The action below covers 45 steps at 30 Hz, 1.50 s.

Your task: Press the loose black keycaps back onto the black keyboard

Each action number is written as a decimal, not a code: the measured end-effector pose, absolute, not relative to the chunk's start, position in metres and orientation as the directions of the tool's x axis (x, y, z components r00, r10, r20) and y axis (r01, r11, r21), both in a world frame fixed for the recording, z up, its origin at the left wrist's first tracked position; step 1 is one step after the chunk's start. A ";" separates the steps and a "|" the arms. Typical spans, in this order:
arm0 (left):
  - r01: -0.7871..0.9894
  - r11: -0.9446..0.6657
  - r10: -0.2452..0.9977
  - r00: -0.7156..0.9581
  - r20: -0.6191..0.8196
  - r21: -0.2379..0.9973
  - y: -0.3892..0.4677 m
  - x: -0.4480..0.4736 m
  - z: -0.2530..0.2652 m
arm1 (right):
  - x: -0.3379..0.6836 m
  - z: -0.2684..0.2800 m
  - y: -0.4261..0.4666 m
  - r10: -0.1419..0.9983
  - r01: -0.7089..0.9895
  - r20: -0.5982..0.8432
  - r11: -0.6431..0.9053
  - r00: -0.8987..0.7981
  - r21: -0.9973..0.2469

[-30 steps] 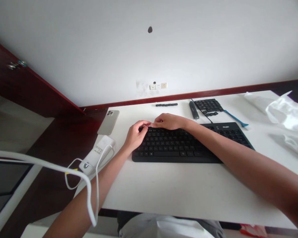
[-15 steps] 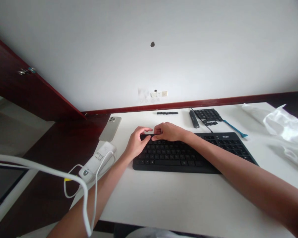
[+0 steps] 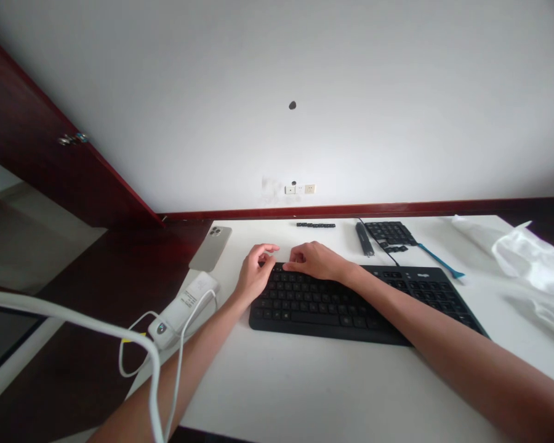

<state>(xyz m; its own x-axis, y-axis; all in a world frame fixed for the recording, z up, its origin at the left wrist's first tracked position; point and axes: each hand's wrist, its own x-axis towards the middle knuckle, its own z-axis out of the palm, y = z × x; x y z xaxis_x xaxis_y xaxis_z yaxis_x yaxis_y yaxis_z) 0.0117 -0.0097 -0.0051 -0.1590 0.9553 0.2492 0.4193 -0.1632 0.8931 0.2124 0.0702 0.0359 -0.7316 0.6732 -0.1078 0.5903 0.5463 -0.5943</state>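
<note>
A black keyboard [image 3: 321, 317] lies flat on the white table. At its rear left corner is my left hand [image 3: 255, 271], with its thumb on the corner and its index finger stretched out apart from the thumb; nothing shows in it. Just to the right, my right hand [image 3: 317, 261] bends over the rear edge. Its fingers are curled behind that edge and its thumb presses on the top row of keys. My right forearm covers part of the keyboard. Whether anything small sits under the right fingertips is hidden.
Behind the keyboard lie a row of loose keycaps [image 3: 316, 225], a dark handheld tool [image 3: 364, 239], a block of keycaps [image 3: 388, 232] and a blue brush [image 3: 441, 261]. A phone [image 3: 211, 248] and white power strip [image 3: 184, 311] lie left; a white plastic bag [image 3: 530, 249] lies right.
My view has tilted up slightly, so everything sits lower in the picture. My thumbs, nearly touching before, are now a little farther apart. The right hand stays at the keyboard's rear edge.
</note>
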 end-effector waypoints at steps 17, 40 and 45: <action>0.451 -0.210 0.920 -0.210 0.332 0.867 -0.009 0.010 -0.006 | 0.251 0.040 0.131 0.676 0.524 0.437 0.737 -0.594 -0.428; 0.446 -0.244 0.909 -0.206 0.364 0.861 -0.008 0.012 -0.009 | 0.223 0.003 0.189 0.673 0.460 0.357 0.719 -0.648 -0.520; 0.455 -0.248 0.907 -0.200 0.369 0.855 -0.008 0.012 -0.010 | 0.223 0.004 0.190 0.684 0.467 0.345 0.707 -0.643 -0.531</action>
<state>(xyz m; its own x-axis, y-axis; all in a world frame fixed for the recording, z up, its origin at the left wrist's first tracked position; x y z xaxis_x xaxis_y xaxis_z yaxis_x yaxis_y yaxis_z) 0.0120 -0.0076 -0.0098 -0.2002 0.9074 0.3695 0.4551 -0.2478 0.8553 0.2227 0.1897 0.0037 -0.6426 0.6839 0.3455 0.4670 0.7071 -0.5310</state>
